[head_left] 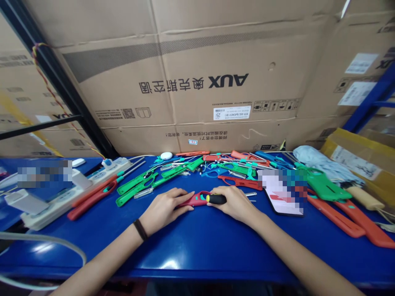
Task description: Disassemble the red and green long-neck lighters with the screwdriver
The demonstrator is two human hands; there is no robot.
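Low over the middle of the blue tabletop, my left hand [165,209] grips a red long-nose lighter [197,200] by one end, fingers closed round it. A finger loop and green parts show on the lighter. My right hand [237,202] is closed at the lighter's other end and has a screwdriver [217,200] with a black and yellow handle in it. The screwdriver's tip is hidden. Behind both hands lie green lighter shells [135,195], an orange-red shell [239,181] and metal tubes [250,194].
A white power strip [43,218] with plugs stands at the left, beside two red lighters [92,201]. To the right lie a phone [277,199], larger orange lighters [336,216] and a pale blue cloth [324,164]. Cardboard boxes [191,53] wall off the back.
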